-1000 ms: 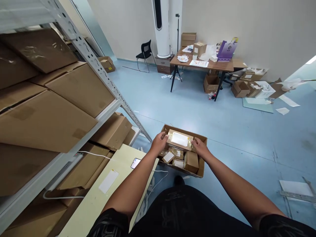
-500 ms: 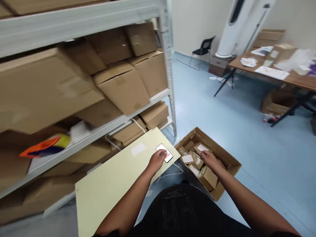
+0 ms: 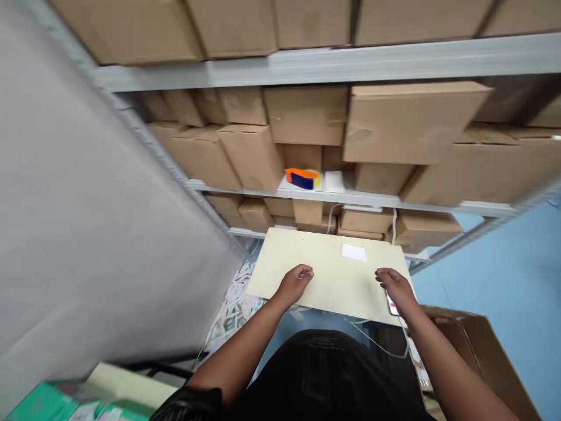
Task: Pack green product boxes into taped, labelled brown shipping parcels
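Observation:
My left hand (image 3: 297, 283) is above the pale yellow tabletop (image 3: 289, 251), its fingers curled in towards the thumb and nothing visible in them. My right hand (image 3: 395, 285) hovers over the table's right part, fingers loosely bent and a little apart, with nothing seen in it. Beneath my right wrist lies a phone (image 3: 393, 306) with a lit screen, partly covered by the arm. A white paper slip (image 3: 354, 252) rests on the far side of the tabletop, between the two hands.
Metal shelving (image 3: 307, 70) full of cardboard boxes (image 3: 407, 123) rises behind the table. An orange, blue and yellow tape roll (image 3: 303, 178) sits on a shelf. At the lower right stands an open carton (image 3: 477, 351). Papers (image 3: 234, 304) litter the floor at left; a white cable (image 3: 385, 351) hangs down.
The view has swung left to face the shelving. My left hand has left the phone, and my right hand has come out of the carton to above the table.

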`<state>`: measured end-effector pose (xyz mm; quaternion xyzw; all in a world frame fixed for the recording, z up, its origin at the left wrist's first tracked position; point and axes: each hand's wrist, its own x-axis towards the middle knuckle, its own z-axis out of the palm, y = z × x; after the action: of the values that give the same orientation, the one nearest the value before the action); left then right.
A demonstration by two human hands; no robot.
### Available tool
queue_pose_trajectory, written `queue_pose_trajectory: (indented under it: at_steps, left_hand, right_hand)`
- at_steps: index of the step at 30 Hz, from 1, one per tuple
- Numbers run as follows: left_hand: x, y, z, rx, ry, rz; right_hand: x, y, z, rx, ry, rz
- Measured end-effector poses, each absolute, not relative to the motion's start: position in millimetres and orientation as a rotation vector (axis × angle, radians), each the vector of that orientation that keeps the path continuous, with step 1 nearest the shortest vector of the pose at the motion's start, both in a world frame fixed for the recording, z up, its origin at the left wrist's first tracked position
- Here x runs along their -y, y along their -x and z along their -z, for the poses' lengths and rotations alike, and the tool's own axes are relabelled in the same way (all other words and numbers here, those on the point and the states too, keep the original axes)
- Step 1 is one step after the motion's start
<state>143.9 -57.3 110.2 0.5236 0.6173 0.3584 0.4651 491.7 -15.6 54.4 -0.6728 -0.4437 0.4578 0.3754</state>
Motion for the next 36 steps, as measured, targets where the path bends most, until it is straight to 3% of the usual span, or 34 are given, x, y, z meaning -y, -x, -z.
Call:
queue_pose_trajectory:
  at_steps: [7,15,25,28,36]
  left_hand:
    - [101,-33,-120,-1.752,-1.088,-1.114]
    - [160,13,-117,-2.077,-0.659,-1.356]
    - [290,22,-128,-2.407,-0.185,-1.556]
    - [339,27,-126,-2.604,-0.132,-1.373]
    - [472,68,-94,-3.030,0.249,-0.433]
  right_hand:
    - [-32,-350,-71,1.495,1.571,-1.367]
    - [-87,-212,-55,1.997,1.218,-1.640]
    - [-30,-62,-58,2.457,0.669,-1.789]
    - [5,-31,-58,2.582,0.487,-1.756]
    - [141,21,-39,2.881,0.270,-1.780]
